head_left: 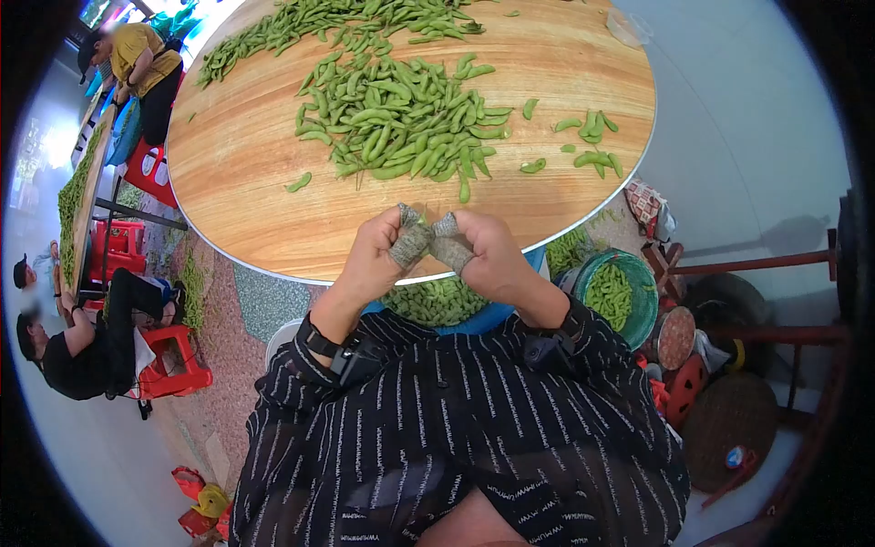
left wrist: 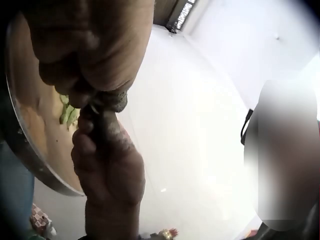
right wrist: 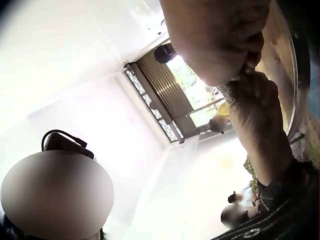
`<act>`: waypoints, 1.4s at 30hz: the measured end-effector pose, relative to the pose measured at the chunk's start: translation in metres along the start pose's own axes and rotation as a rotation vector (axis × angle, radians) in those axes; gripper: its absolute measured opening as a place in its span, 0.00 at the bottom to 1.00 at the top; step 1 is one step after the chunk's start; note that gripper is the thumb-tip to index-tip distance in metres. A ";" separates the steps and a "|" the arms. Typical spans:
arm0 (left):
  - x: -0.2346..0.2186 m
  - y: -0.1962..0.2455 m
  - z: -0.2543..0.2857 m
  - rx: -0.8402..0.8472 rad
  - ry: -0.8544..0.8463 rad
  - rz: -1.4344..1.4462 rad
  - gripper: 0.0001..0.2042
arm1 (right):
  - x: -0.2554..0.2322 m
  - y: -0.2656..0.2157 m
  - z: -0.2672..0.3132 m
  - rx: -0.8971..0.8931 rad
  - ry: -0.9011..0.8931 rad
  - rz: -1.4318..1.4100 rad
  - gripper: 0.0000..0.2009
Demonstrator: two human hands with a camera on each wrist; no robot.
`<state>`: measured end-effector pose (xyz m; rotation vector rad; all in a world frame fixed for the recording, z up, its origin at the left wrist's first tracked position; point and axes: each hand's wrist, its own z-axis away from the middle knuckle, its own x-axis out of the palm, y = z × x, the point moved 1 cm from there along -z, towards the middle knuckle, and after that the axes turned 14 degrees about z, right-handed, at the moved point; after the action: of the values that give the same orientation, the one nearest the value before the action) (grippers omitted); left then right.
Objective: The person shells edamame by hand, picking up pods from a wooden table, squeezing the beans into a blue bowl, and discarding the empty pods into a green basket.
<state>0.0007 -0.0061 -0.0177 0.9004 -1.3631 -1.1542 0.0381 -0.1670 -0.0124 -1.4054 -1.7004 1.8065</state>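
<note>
Both hands meet over the near edge of a round wooden table (head_left: 246,164), thumbs and forefingers wrapped in grey-green tape. My left hand (head_left: 369,253) and my right hand (head_left: 497,255) pinch a small green bean pod (head_left: 422,219) between their fingertips; most of it is hidden by the fingers. Just beyond them lies a big heap of green bean pods (head_left: 392,114), with a second heap (head_left: 301,27) behind. In the left wrist view, the left hand (left wrist: 95,45) is above and the right hand (left wrist: 112,170) below, fingertips touching.
Below the hands, a blue basin (head_left: 488,319) holds green beans. To the right stands a green bucket (head_left: 647,296) with more pods. Loose pods (head_left: 597,159) lie on the table's right side. At left, people sit on red stools (head_left: 178,369) by another table (head_left: 91,187).
</note>
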 end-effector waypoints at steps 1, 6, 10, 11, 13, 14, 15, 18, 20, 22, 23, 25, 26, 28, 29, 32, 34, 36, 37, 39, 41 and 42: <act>-0.001 0.000 0.000 -0.084 -0.023 0.143 0.09 | 0.000 0.002 0.000 -0.001 -0.001 -0.001 0.03; 0.003 0.005 0.004 -0.114 -0.013 0.381 0.10 | -0.005 0.003 -0.001 0.249 -0.192 -0.633 0.04; 0.002 0.010 0.005 -0.138 -0.004 0.341 0.09 | -0.005 0.003 -0.001 0.274 -0.163 -0.574 0.05; 0.001 0.008 0.005 -0.136 -0.001 0.342 0.09 | -0.006 -0.003 -0.003 0.221 -0.058 -0.471 0.06; -0.001 0.003 0.005 -0.133 0.036 0.110 0.07 | -0.009 -0.009 -0.003 0.167 0.053 -0.367 0.06; 0.001 0.004 0.004 -0.133 0.030 0.109 0.07 | -0.011 -0.010 -0.002 0.157 -0.027 -0.281 0.07; 0.004 0.006 0.005 -0.112 0.014 0.017 0.06 | -0.011 -0.010 -0.002 0.146 -0.106 -0.194 0.08; 0.010 0.018 0.009 -0.125 -0.038 -0.195 0.07 | -0.008 -0.005 -0.001 0.040 -0.129 -0.150 0.11; 0.010 0.019 0.012 -0.159 -0.073 -0.318 0.09 | -0.003 -0.001 0.000 0.025 -0.115 -0.146 0.10; 0.009 0.015 0.014 -0.299 -0.032 -0.184 0.09 | -0.001 0.000 0.001 0.011 -0.100 -0.142 0.10; 0.009 0.013 0.015 -0.300 -0.033 -0.184 0.09 | 0.000 0.001 0.002 -0.004 -0.106 -0.119 0.10; 0.008 0.010 0.016 -0.259 0.007 -0.151 0.08 | 0.003 0.002 0.003 -0.019 -0.114 -0.096 0.09; 0.007 0.008 0.015 -0.260 0.010 -0.150 0.08 | 0.006 0.003 0.003 0.000 -0.065 -0.185 0.09; 0.006 0.006 0.014 -0.032 -0.012 -0.306 0.08 | 0.008 0.004 0.004 0.021 -0.022 -0.278 0.08; 0.006 0.007 0.014 -0.035 -0.006 -0.305 0.08 | 0.008 0.004 0.003 -0.021 -0.019 -0.203 0.08; 0.006 0.009 0.013 -0.096 -0.007 -0.412 0.09 | 0.001 -0.001 0.001 -0.086 -0.033 -0.003 0.08; 0.007 0.006 0.012 -0.094 0.029 -0.423 0.11 | 0.001 -0.001 0.002 -0.105 -0.040 0.126 0.08; 0.007 -0.002 0.011 -0.071 0.045 -0.293 0.11 | 0.005 0.003 0.003 -0.154 0.064 0.154 0.07; 0.006 -0.006 0.010 -0.047 0.062 -0.165 0.10 | 0.005 0.003 0.004 -0.154 0.062 0.152 0.07; 0.004 -0.010 0.009 -0.080 0.086 -0.093 0.11 | 0.005 0.001 0.006 -0.138 0.121 0.133 0.07; 0.007 -0.010 0.009 -0.114 0.104 -0.022 0.12 | 0.003 -0.004 0.007 -0.124 0.129 0.117 0.07; 0.011 -0.007 0.009 -0.077 0.112 -0.003 0.12 | 0.002 -0.005 0.007 -0.109 0.139 0.103 0.07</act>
<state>-0.0105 -0.0171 -0.0209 0.8982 -1.2196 -1.1339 0.0300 -0.1683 -0.0094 -1.6503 -1.7070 1.6454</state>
